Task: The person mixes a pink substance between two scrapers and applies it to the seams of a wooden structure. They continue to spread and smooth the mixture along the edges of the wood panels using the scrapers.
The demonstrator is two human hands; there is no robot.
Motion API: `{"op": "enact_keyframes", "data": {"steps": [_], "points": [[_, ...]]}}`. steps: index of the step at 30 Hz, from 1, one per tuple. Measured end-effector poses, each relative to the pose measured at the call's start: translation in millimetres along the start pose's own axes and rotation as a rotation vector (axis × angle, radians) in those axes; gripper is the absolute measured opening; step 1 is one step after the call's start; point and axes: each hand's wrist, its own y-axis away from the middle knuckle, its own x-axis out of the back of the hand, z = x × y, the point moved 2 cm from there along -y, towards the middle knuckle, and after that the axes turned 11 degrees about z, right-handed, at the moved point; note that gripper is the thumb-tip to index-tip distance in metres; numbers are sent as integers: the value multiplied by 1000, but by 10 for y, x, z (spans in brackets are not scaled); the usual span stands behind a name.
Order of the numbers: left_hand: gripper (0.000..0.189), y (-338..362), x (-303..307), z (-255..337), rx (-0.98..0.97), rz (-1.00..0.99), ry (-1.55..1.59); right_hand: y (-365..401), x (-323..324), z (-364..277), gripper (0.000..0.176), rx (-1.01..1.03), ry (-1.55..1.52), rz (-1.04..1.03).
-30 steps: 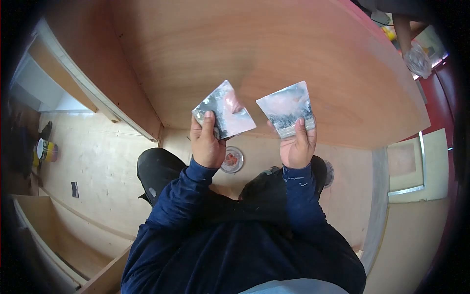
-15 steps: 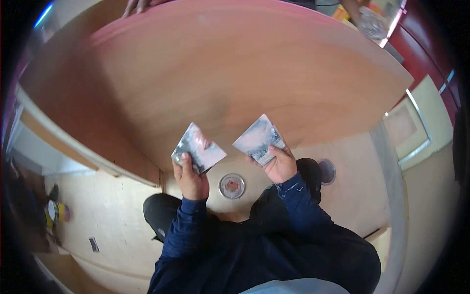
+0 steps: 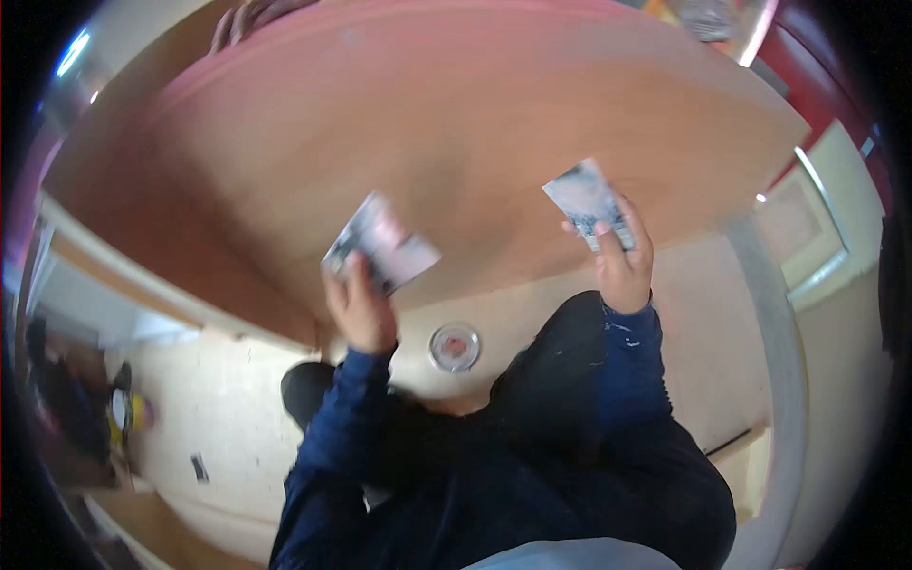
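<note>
My left hand (image 3: pixel 361 309) holds a folded sheet (image 3: pixel 388 245), grey and pinkish white, with the thumb on top. Farther right and a little higher, my right hand (image 3: pixel 624 261) pinches a second folded sheet (image 3: pixel 586 198) with dark and pale patches. Both sheets are held up in front of a large curved wooden panel (image 3: pixel 456 123); whether either touches it I cannot tell. Between my knees, a round clear dish (image 3: pixel 455 348) with something reddish in it rests on the floor.
Another person's hand (image 3: pixel 249 19) rests on the panel's top edge at the upper left. A yellow and white container (image 3: pixel 123 410) stands on the floor at the left, near a small dark piece (image 3: pixel 199 468). A pale frame (image 3: pixel 817 233) is at the right.
My right hand has moved up and to the right with its sheet. My left hand has shifted slightly up. At the upper right, the other person's arm is now mostly out of view.
</note>
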Motion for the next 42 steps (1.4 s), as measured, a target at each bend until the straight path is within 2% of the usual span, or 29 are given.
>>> {"op": "enact_keyframes", "data": {"steps": [1,2,4,5,6,9,11,12,14,16,17,18,20,21,22,23,24,26,27,29,30,39,41,42], "points": [[17,-12,-101,20,-61,-5,-43,6,-192,-152,44,428,462,-184],[15,-9,-205,34,-46,2,-67,59,-336,-197,44,402,429,-211],[13,54,-333,19,-50,-93,101,197,-603,-375,52,604,608,-390],[13,108,-395,77,-41,-78,86,231,-709,-428,59,619,633,-384],[12,216,-460,180,-42,-71,78,285,-752,-529,59,628,617,-380],[15,351,-470,288,-100,-100,16,311,-879,-715,56,836,709,-357],[17,445,-474,404,-125,-98,-48,391,-929,-584,55,875,772,-358],[17,394,-397,376,-184,-79,-34,448,-933,-468,54,908,844,-365],[15,55,-147,443,-364,27,-78,425,-932,-260,55,882,765,-401],[15,-260,223,564,-361,82,121,394,-921,-162,60,830,858,-546],[16,-320,262,597,-320,95,149,254,-909,-93,63,793,819,-426],[16,-296,320,673,-287,117,183,127,-932,-167,63,800,822,-418],[18,-327,511,452,-309,47,168,-238,-967,-403,65,895,870,-86],[19,-354,647,244,-313,93,10,-407,-1038,-452,65,899,870,-80],[19,-377,699,137,-317,138,-147,-581,-1115,-504,64,927,913,46],[21,-258,542,170,-183,100,130,-746,-1185,-540,64,952,954,172],[20,-263,551,110,-177,75,147,-882,-1265,-542,64,955,955,174],[18,-280,600,137,-228,65,-160,-1130,-1409,-562,62,1008,913,277],[18,-291,604,128,-228,64,-160,-1212,-1473,-562,62,1039,904,304],[17,-395,625,64,-102,81,127,-1345,-1601,-538,63,1043,901,333],[17,-436,652,48,-105,77,127,-1385,-1642,-532,64,1046,898,358],[18,-567,733,-43,-45,89,114,-1513,-1813,-474,64,1085,861,389],[18,-652,730,-57,-129,51,-164,-1529,-1839,-455,64,1075,857,381],[18,-637,729,-65,-128,51,-164,-1537,-1844,-444,64,1065,852,374]]}}
